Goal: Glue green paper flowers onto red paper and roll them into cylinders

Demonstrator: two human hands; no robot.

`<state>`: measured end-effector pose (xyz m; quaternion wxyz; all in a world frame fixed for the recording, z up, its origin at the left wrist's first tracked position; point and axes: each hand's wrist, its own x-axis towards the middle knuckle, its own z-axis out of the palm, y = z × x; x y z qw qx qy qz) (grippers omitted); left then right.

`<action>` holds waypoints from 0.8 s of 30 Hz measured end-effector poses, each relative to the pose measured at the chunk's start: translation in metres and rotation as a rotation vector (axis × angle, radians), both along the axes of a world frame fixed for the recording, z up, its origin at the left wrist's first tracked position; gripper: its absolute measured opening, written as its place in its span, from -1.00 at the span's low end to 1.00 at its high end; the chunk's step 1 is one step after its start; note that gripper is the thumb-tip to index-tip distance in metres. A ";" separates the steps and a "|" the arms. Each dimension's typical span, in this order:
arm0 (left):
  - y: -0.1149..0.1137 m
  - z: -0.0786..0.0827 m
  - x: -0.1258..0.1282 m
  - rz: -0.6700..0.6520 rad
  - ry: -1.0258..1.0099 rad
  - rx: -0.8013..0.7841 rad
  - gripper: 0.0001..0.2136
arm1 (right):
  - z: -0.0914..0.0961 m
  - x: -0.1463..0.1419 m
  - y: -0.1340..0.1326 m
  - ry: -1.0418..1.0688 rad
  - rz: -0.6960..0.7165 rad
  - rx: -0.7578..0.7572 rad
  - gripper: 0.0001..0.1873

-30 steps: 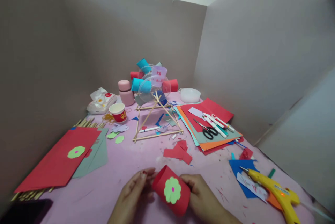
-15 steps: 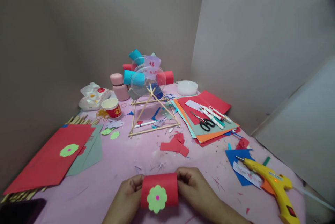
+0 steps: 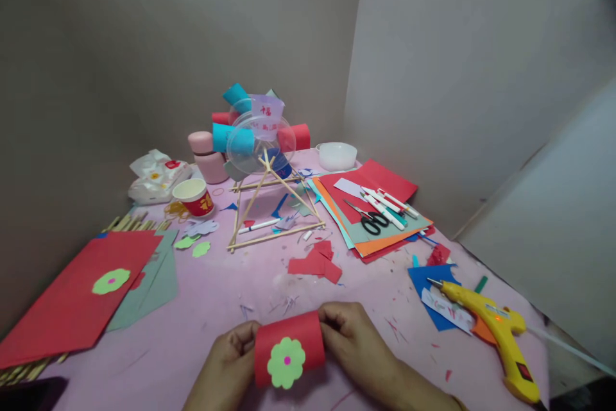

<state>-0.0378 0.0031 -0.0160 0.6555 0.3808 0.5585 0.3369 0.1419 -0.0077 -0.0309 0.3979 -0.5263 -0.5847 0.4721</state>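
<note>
A red paper tube point(image 3: 312, 334) is held low over the near edge of the table, its open ends facing my two hands. On its front sits a green paper flower point(image 3: 285, 372) with a magenta centre. My left hand point(image 3: 230, 356) pinches the tube's left end, and my right hand point(image 3: 353, 337) grips the right end. Farther back stands a Ferris wheel model point(image 3: 260, 148) of clear plastic discs with blue and red paper tubes around it, on a frame of wooden sticks point(image 3: 276, 241). Red paper scraps point(image 3: 317, 262) lie between the frame and my hands.
To the right rests a yellow hot glue gun point(image 3: 491, 321), its light lit, beside blue paper point(image 3: 418, 283). Scissors point(image 3: 373, 222) and markers point(image 3: 387, 209) lie on stacked paper. At left are red sheets point(image 3: 72, 308), a paper cup point(image 3: 195, 198) and a pink bottle point(image 3: 208, 158).
The red tube has tilted slightly, its right end rising, with both hands still on it. The whole scene has shifted a little left as my view turned right.
</note>
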 end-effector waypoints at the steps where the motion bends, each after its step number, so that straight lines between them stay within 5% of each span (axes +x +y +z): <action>1: 0.000 0.001 0.000 -0.010 0.003 0.006 -0.83 | 0.000 0.000 0.000 -0.002 0.007 0.004 -0.79; 13: -0.001 -0.008 -0.009 -0.094 0.040 0.039 -0.91 | 0.000 0.003 0.000 0.105 0.079 -0.055 -0.77; 20: -0.008 0.003 -0.010 -0.144 -0.009 0.134 -0.88 | 0.001 -0.006 -0.003 0.484 0.137 -0.284 -0.86; 24: -0.007 0.003 -0.013 -0.151 0.029 0.196 -0.80 | 0.001 -0.010 -0.003 0.507 0.130 -0.278 -0.84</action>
